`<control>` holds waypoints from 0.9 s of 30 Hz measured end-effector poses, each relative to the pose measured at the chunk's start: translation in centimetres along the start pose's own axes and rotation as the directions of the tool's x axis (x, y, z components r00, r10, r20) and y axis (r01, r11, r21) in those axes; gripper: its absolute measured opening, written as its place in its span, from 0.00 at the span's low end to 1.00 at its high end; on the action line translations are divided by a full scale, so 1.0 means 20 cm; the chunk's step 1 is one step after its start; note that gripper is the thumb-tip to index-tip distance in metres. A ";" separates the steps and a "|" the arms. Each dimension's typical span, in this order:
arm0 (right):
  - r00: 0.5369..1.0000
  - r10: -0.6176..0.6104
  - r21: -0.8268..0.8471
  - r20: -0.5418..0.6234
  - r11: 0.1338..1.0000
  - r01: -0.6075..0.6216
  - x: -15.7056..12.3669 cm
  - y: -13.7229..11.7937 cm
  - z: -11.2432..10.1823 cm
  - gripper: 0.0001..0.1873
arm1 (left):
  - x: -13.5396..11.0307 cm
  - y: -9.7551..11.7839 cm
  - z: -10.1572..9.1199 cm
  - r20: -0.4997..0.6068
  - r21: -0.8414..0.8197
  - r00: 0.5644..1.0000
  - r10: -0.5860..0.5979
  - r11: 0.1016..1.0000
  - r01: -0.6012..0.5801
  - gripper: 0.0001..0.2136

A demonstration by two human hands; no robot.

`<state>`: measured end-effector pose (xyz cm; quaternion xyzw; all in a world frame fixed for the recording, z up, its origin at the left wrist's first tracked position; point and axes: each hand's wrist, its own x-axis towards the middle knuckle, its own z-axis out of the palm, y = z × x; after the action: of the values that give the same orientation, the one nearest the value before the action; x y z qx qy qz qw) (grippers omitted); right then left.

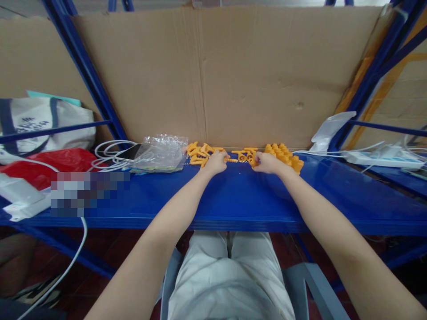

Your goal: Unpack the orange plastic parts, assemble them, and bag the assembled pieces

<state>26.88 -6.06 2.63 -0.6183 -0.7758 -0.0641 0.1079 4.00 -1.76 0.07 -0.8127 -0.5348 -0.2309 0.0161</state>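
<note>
My left hand (216, 162) is at the back of the blue table with its fingers pinched together. A ridged, screw-like orange plastic rod (231, 160) lies right at its fingertips; whether the fingers grip it is hard to see. Curved orange plastic pieces (199, 161) lie in a loose pile just left of that hand. My right hand (267, 163) has thumb and fingers closed on a small orange plastic piece (256, 160), mostly hidden. Between the hands are round orange pieces with holes (242, 157). Behind and right of my right hand, knobbly orange parts (283, 156) are packed together.
Upright cardboard (260, 80) backs the blue table (240, 200). Clear plastic bags (163, 153), coiled white cable (111, 153), a red bag (63, 162) and a white power strip (28, 202) are on the left. Another strip (383, 158) lies right, near blue posts (370, 75).
</note>
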 end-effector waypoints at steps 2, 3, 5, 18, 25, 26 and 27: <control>1.000 -0.005 0.000 -0.003 1.000 0.005 0.00 -0.01 0.00 0.12 | 0.00 0.00 0.00 -0.008 0.012 0.999 -0.038 0.999 0.038 0.17; 1.000 -0.003 -0.002 0.000 1.000 0.003 0.00 -0.01 0.00 0.12 | 0.00 0.00 0.00 -0.011 0.019 0.999 -0.052 0.998 0.052 0.17; 1.000 0.005 -0.011 0.015 1.000 -0.005 -0.01 -0.02 -0.01 0.13 | 0.00 0.01 0.00 -0.014 0.032 0.998 -0.061 0.998 0.061 0.17; 0.982 -0.132 0.125 -0.133 0.981 0.149 0.04 0.03 0.05 0.16 | -0.01 0.01 -0.01 -0.054 -0.013 0.995 -0.080 0.997 0.079 0.16; 0.947 -0.229 0.139 -0.225 0.955 0.264 0.11 0.13 0.11 0.17 | -0.01 0.01 -0.02 -0.082 -0.033 0.992 -0.100 0.995 0.097 0.15; 0.942 -0.242 0.146 -0.233 0.949 0.280 0.11 0.14 0.12 0.16 | -0.01 0.01 -0.02 -0.089 -0.036 0.991 -0.100 0.995 0.097 0.15; 0.937 -0.253 0.157 -0.243 0.943 0.295 0.12 0.14 0.13 0.16 | -0.01 0.02 -0.02 -0.100 -0.040 0.991 -0.094 0.995 0.090 0.14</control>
<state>28.95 -2.62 0.67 -0.4798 -0.8405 -0.0717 0.2413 4.06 -2.25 0.45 -0.7745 -0.5660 -0.2817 0.0184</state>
